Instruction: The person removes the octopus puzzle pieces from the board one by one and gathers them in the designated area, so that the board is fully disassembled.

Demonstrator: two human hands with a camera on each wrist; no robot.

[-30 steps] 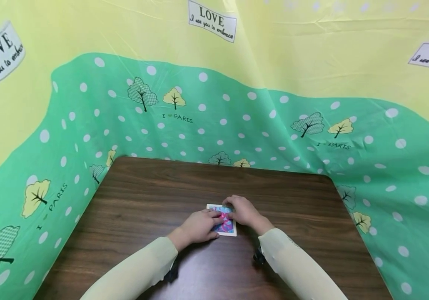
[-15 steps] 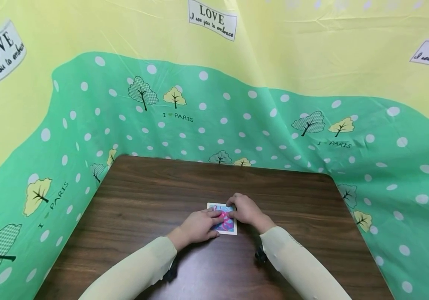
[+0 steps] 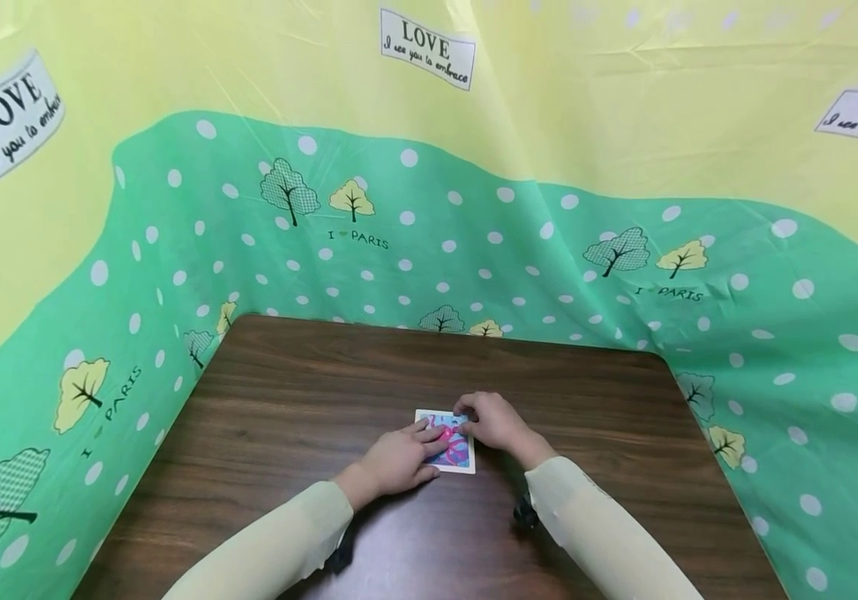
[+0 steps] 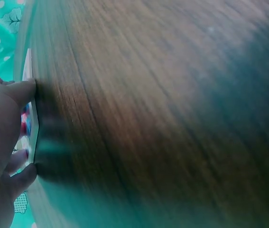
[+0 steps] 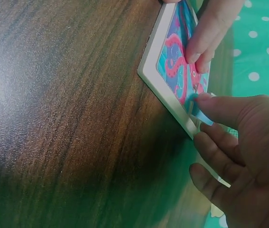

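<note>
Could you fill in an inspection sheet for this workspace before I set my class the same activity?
Surface: brown wood-grain table, glare toward the near side.
Job's things: white-bordered picture board, lying flat; small pale-blue piece at its far right corner.
Clutter: nothing seen.
Hands: left hand rests on the picture board; right hand pinches the pale-blue piece.
Cables: nothing seen.
Surroundings: yellow-and-green patterned cloth beyond the table's far and side edges.

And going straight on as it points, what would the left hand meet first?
Probably the bare right hand, at the right edge of the square white-bordered board; depth is unclear.
</note>
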